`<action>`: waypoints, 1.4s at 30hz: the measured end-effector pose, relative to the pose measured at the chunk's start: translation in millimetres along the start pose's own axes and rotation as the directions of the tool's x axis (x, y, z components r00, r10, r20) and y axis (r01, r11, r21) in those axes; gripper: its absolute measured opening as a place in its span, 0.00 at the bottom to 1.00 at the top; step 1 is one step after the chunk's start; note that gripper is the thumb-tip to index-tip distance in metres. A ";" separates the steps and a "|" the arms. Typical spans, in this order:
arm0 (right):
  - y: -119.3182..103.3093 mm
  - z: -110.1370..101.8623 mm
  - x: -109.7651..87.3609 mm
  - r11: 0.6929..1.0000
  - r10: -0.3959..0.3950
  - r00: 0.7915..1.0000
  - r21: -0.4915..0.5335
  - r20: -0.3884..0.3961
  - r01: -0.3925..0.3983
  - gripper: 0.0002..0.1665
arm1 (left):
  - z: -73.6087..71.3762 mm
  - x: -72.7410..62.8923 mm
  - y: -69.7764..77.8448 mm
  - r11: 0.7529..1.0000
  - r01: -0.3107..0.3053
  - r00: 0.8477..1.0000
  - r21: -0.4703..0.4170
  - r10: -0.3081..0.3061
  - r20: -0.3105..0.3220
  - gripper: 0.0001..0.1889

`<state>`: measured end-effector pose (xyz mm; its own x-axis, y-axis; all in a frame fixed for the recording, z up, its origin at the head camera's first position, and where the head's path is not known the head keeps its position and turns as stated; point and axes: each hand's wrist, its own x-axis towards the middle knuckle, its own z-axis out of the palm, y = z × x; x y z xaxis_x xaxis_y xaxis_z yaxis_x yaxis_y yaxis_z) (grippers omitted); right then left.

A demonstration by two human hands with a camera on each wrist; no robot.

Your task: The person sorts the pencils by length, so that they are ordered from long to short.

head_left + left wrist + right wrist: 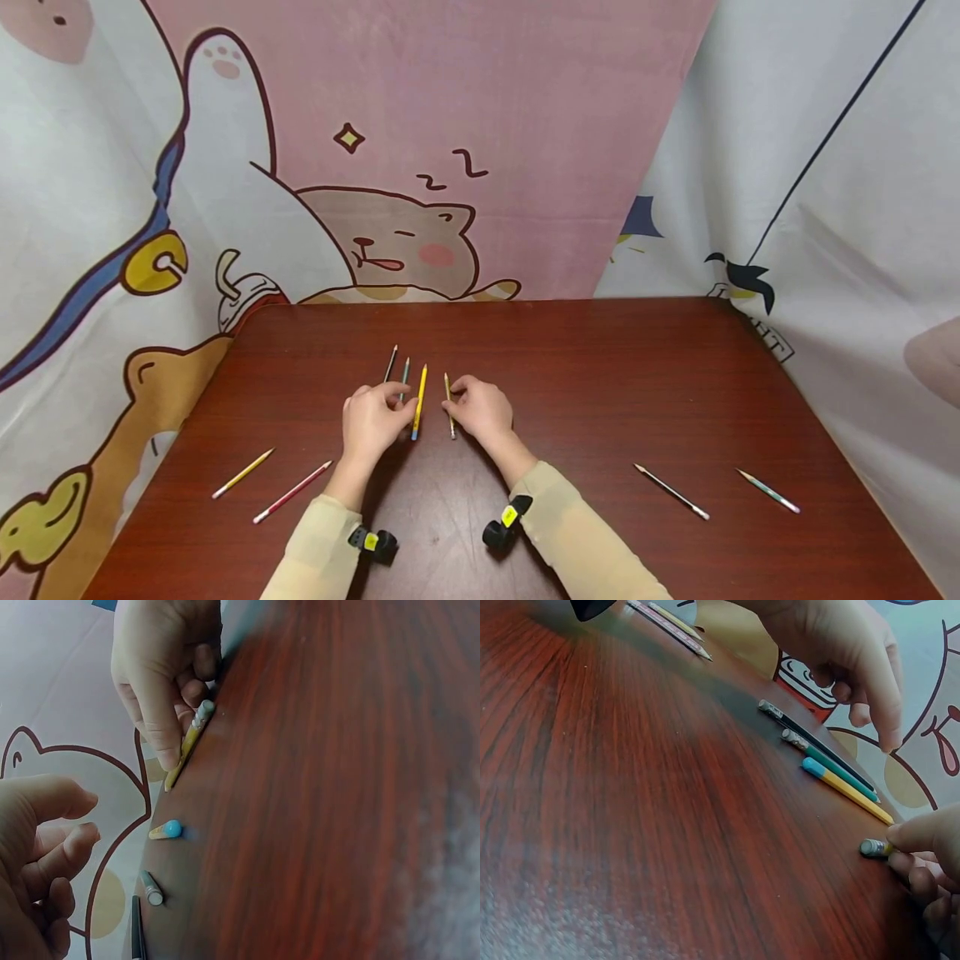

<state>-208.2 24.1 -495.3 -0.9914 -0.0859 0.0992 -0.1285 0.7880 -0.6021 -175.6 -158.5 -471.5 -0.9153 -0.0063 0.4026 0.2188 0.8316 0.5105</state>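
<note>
My right hand pinches a yellowish pencil between thumb and fingers near the middle of the table; its eraser end shows in the right wrist view. My left hand hovers beside a yellow pencil with a blue end, thumb and forefinger apart with nothing between them. Left of that pencil lie a teal pencil and a black pencil, partly covered by the left hand in the head view. These pencils lie roughly side by side, points toward the far edge.
On the left of the brown table lie a yellow pencil and a red pencil. On the right are a dark pencil and a teal patterned pencil. Printed cloth hangs behind the table.
</note>
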 end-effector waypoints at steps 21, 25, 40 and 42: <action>-10.1 7.7 0.9 0.999 0.042 0.999 -0.014 0.025 -0.041 0.20 | -10.7 -16.9 -7.8 1.000 -0.007 1.000 -0.028 0.007 0.012 0.14; -10.4 8.2 1.3 0.999 0.042 0.998 -0.017 0.036 -0.042 0.20 | -14.6 -21.5 -10.3 0.999 0.006 1.000 -0.041 -0.005 0.021 0.13; -1.0 4.1 -4.7 0.988 -0.001 0.999 0.152 0.045 -0.006 0.17 | -19.1 -30.7 -11.8 0.998 -0.044 0.999 -0.039 0.043 -0.004 0.13; 1.5 1.4 -7.2 0.985 -0.015 0.999 0.170 0.048 0.007 0.16 | -20.4 -31.6 -12.1 0.998 -0.046 0.999 -0.040 0.046 0.005 0.13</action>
<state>-201.3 25.1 -498.1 -0.9894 -0.1273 0.0702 -0.1381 0.6720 -0.7276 -142.4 -179.7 -474.8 -0.9059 0.0348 0.4221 0.2741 0.8080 0.5215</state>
